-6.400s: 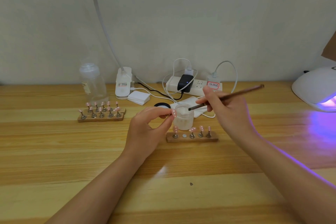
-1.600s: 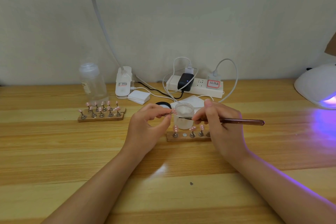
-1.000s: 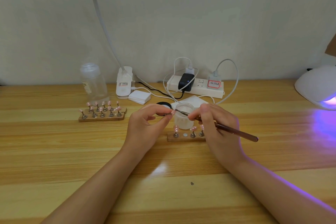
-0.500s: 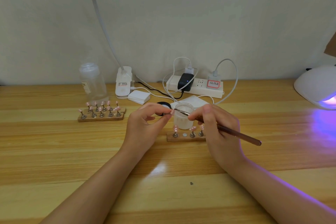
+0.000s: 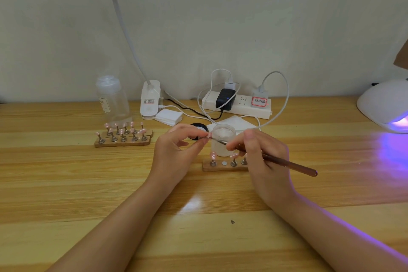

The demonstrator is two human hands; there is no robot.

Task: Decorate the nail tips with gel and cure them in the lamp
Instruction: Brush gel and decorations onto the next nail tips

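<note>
Pink nail tip (image 5: 207, 135) pinched in our left hand (image 5: 174, 152); right hand (image 5: 262, 157) grips the brush (image 5: 287, 164). A slip could smear gel or topple the jar (image 5: 223, 142).

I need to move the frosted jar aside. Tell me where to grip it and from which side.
Grip the jar round its upright wall, below the open rim, from above and behind. The left hand, right hand and brush crowd its front and sides, and the rack stands just before it.
</note>
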